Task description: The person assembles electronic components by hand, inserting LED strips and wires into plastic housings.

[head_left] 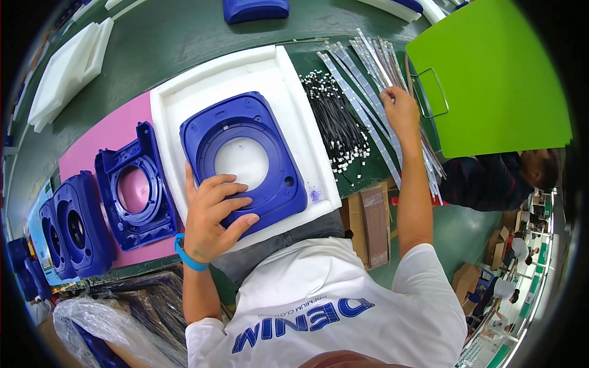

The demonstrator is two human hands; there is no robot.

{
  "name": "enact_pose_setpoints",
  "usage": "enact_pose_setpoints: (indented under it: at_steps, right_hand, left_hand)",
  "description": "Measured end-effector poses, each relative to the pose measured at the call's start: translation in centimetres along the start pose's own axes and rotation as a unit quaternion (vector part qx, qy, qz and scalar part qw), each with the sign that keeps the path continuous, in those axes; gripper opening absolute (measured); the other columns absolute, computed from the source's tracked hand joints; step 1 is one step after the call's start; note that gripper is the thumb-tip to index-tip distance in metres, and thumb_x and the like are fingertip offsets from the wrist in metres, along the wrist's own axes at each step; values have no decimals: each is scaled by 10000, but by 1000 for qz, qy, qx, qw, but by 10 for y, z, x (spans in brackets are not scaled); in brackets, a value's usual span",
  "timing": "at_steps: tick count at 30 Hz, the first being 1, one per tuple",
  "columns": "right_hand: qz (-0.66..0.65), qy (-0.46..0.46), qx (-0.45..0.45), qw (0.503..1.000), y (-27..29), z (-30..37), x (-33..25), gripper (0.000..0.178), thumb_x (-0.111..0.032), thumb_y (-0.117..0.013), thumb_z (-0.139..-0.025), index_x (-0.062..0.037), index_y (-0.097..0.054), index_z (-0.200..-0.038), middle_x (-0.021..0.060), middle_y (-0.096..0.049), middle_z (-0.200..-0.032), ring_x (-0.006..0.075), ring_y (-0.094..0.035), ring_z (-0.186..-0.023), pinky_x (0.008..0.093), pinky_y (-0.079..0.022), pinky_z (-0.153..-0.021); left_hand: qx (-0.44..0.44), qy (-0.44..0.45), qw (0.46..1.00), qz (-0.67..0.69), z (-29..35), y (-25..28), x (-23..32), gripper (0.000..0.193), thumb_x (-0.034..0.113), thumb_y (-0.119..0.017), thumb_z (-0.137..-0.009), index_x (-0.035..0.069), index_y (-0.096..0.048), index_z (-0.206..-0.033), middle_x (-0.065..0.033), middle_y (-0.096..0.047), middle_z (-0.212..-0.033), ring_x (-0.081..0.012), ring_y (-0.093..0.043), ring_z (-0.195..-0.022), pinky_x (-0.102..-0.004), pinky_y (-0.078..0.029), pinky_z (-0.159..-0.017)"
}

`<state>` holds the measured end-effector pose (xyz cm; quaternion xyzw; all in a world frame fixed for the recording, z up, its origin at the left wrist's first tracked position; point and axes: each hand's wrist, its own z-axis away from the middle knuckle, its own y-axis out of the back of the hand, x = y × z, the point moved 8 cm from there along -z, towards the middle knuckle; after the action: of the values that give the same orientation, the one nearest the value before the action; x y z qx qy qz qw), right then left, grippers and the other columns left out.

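A blue plastic housing panel (pixel 279 190) with a large round opening lies in a white foam tray (pixel 264 67). My left hand (pixel 215 211), a blue band at its wrist, rests over the panel's near left edge. Its fingers are spread, with their tips beside the round opening. Over to the right, my right hand (pixel 402 113) is closed on a white LED strip (pixel 375 60), above a bundle of similar strips (pixel 353 92). Between the tray and the strips lies a pile of black cables (pixel 337 119) with white connectors.
More blue housings (pixel 138 184) stand on a pink sheet (pixel 92 138) at the left. A green board (pixel 491 73) with a metal handle is at the right, near another person (pixel 491 181). White foam pieces (pixel 70 73) lie far left; plastic-wrapped goods (pixel 116 325) are below.
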<state>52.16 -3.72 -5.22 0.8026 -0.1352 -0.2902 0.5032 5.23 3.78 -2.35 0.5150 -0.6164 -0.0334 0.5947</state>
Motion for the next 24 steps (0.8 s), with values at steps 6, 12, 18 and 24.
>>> enact_pose_setpoints:
  at_steps: [6, 12, 18, 24]
  right_hand:
    - [19, 16, -27, 999, -10, 15, -9, 246, -280, -736, -946, -43, -777, -995, 196, -775, -942, 402, -742, -889, 486, -566, -795]
    - [-29, -33, -52, 998, -20, 13, 11, 256, -262, -747, -927, -13, -769, -977, 196, -772, -954, 397, -739, -900, 472, -560, -807]
    - [-33, -16, -102, 994, -32, 3, 16, 257, -237, -733, -929, 16, -744, -975, 235, -758, -960, 402, -736, -918, 490, -558, -810]
    - [148, 57, -94, 983, -38, 10, -11, 159, -127, -679, -926, 25, -663, -969, 255, -734, -964, 418, -736, -905, 521, -583, -801]
  left_hand:
    - [-5, 2, 1000, -2, 2, -1, -1, 272, 309, -893, -776, 91, -815, -918, -47, -763, -1094, -279, -653, -1205, -643, -48, -1294]
    - [-10, 6, 1000, 4, 0, -1, 1, 250, 226, -865, -755, 77, -806, -947, -54, -768, -1112, -297, -648, -1229, -637, -67, -1300]
    - [-9, 1, 1000, -6, 0, -1, 1, 272, 272, -890, -768, 91, -812, -955, -37, -763, -1111, -274, -647, -1219, -637, -58, -1294]
    - [-20, 5, 1000, -2, -1, -2, 2, 241, 176, -842, -765, 72, -806, -980, -54, -766, -1150, -294, -638, -1251, -632, -75, -1300]
